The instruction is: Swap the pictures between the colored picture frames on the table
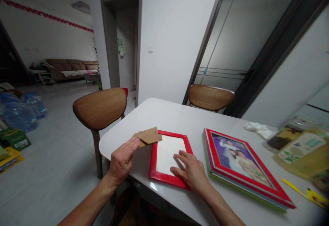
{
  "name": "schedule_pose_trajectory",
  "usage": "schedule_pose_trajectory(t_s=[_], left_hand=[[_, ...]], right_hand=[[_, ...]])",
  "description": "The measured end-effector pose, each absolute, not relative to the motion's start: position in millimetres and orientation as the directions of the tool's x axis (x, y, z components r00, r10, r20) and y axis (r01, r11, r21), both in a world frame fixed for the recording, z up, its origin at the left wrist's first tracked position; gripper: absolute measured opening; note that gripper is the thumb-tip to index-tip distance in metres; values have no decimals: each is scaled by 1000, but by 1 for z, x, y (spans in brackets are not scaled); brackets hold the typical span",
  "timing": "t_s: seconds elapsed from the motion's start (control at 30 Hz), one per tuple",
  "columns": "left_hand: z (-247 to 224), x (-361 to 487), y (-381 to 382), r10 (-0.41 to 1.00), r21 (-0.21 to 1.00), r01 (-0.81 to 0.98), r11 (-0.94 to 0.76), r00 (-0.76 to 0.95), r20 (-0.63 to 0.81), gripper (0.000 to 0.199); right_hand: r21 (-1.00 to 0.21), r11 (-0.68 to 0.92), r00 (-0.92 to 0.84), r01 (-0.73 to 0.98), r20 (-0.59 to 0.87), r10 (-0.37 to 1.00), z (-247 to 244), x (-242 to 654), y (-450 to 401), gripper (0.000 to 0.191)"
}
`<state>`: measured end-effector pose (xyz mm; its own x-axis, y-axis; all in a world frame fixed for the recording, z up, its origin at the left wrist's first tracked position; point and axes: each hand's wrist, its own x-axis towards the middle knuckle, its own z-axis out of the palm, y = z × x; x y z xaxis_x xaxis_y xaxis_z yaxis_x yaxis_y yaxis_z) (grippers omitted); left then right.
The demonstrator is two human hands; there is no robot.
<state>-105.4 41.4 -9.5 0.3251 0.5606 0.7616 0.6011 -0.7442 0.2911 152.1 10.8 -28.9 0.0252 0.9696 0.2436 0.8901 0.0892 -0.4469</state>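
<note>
A piece of brown cardboard (150,136) is pinched in my left hand (123,157), raised over the left edge of a red frame (154,162). The frame lies on the white table near its front edge, with a white panel (166,154) inside it. My right hand (189,171) rests over the frame's lower right part, fingers spread and holding nothing. To the right lies a stack of larger frames, the top one a red frame (279,188) around a photo (238,159) of people.
Two wooden chairs (101,109) (211,97) stand at the table's far and left sides. On the table's right are a white tissue (258,129), a bottle of yellow liquid (299,154) and a yellow cutter (294,187). Large water bottles (19,114) stand on the floor at left.
</note>
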Motion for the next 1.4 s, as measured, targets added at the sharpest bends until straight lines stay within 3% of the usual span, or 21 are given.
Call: schedule_pose_trajectory(t_s=[0.13,0.2,0.33,0.47,0.63,0.8,1.0,1.23,1.4], left_hand=[[-7,-67,35,438,188,483,-855,480,760,32],[-10,-47,30,424,183,450,-874,524,739,30],[-23,-18,18,434,199,410,-890,629,645,28],[-33,-8,14,527,259,464,-847,669,524,26],[-28,-15,15,576,369,446,-815,686,444,29],[-29,-22,16,650,430,494,-756,640,409,31],[-39,-27,21,693,450,536,-715,629,352,29],[-30,-34,35,695,443,548,-710,644,319,45],[-27,-36,43,692,452,546,-705,667,274,54]], right_hand=[[-796,110,317,595,358,878,-3,158,3,44],[-851,142,275,505,314,909,14,161,-4,44],[-703,154,-23,695,192,981,23,160,-17,47],[-527,130,-43,840,174,984,-2,162,-17,43],[-474,205,-79,856,272,959,-23,165,-7,39],[-394,182,-85,901,251,964,-30,162,3,41],[-272,164,-97,948,244,965,-34,160,10,36],[-174,307,-239,936,326,915,-33,152,1,28],[-140,353,-310,925,261,914,-25,139,0,32]])
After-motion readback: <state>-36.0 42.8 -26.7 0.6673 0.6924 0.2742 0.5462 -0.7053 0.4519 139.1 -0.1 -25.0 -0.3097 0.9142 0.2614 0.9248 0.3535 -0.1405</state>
